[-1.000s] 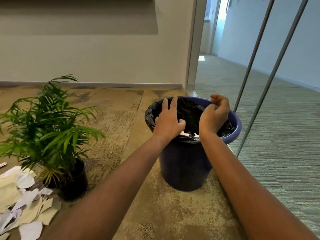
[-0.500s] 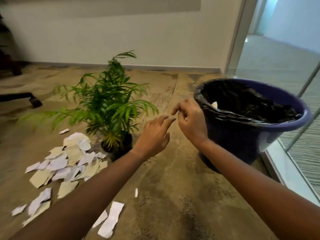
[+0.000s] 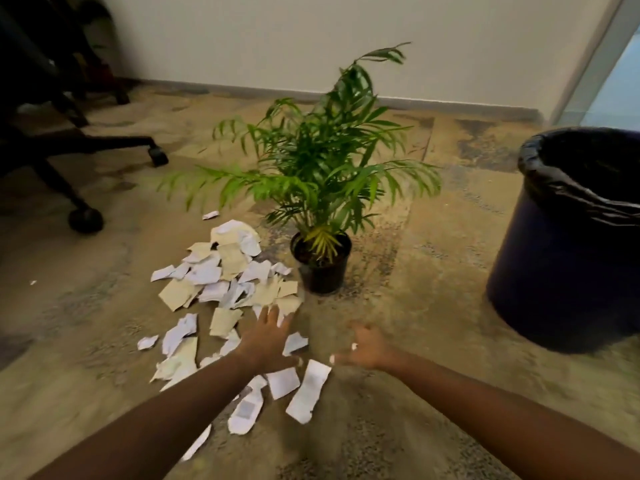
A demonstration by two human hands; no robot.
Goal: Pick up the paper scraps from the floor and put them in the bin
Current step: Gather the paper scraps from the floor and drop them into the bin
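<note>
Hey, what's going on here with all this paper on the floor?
A person is clearing torn paper scraps off the floor. The left hand, fingers spread, is over the near edge of the pile. The right hand is beside it, empty as far as the blur shows. The pile lies next to a potted plant, and the blue bin stands further right.

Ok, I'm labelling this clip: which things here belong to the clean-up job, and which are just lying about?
Part of the job: paper scraps on the floor; bin; left hand; right hand.

Just lying about: potted plant; office chair.
</note>
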